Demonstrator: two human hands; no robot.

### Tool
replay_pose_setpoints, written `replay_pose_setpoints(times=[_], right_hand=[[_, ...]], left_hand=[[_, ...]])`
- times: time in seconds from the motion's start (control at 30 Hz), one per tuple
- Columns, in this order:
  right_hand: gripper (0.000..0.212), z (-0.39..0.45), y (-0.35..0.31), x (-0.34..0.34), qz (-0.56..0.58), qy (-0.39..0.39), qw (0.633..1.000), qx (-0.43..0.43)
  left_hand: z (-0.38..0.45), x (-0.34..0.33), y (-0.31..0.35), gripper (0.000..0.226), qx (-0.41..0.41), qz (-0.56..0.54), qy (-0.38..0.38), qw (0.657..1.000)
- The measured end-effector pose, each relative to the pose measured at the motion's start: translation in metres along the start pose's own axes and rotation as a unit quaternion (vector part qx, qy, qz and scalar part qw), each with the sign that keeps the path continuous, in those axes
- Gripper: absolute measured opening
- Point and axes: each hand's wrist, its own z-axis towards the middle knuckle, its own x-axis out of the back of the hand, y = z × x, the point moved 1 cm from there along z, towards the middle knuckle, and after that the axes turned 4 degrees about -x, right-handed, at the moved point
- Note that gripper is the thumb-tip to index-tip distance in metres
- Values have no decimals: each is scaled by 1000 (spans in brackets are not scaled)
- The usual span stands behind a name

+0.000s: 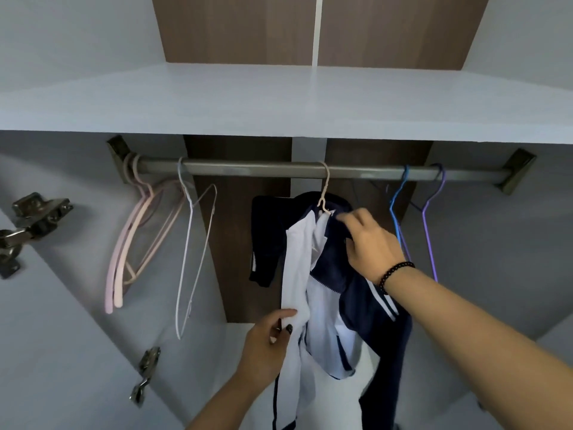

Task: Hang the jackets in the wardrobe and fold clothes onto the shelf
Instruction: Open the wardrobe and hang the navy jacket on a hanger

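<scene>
A navy and white jacket [325, 293] hangs on a cream hanger [324, 193] from the grey wardrobe rail [263, 169], at the middle. My right hand [370, 243] grips the navy fabric at the jacket's collar and right shoulder, just below the hanger's hook. My left hand [268, 339] pinches the white front panel lower down, at its left edge. One navy sleeve hangs behind to the left.
Pink hangers [130, 243] and a white wire hanger [193, 252] hang at the rail's left end. A blue hanger [398, 212] and a purple hanger [429, 218] hang at the right. A white shelf [279, 100] lies above the rail. Door hinges [34, 212] stick out at left.
</scene>
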Motion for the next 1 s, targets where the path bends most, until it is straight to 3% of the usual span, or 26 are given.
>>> replay_pose_setpoints(times=[0.13, 0.2, 0.27, 0.37, 0.53, 0.67, 0.8, 0.9, 1.0], right_hand=[[24, -13, 1, -22, -116, 47, 976, 180], [16, -21, -6, -39, -136, -4, 958, 253], [22, -28, -14, -63, -166, -97, 941, 279], [31, -27, -28, -92, -228, -176, 929, 234], [56, -14, -46, -107, -268, -160, 923, 224], [48, -11, -51, -104, -302, -183, 913, 204], [45, -8, -51, -96, -319, -250, 901, 151], [31, -16, -47, -95, -323, -274, 895, 138], [23, -27, -46, -92, -274, -231, 923, 141]], left_hand=[[-8, -10, -12, 43, 0, 33, 18, 999], [-12, -7, -18, 48, 10, 45, 30, 999], [-15, -2, -23, 47, 18, 46, 46, 998], [-17, 7, -26, 46, 27, 46, 59, 997], [-21, 22, -31, 49, 36, 53, 68, 996], [-24, 36, -36, 46, 57, 47, 49, 996], [-30, 49, -46, 64, 60, 71, 29, 995], [-32, 55, -47, 65, 68, 61, 40, 995], [-31, 53, -43, 53, 59, 63, 26, 996]])
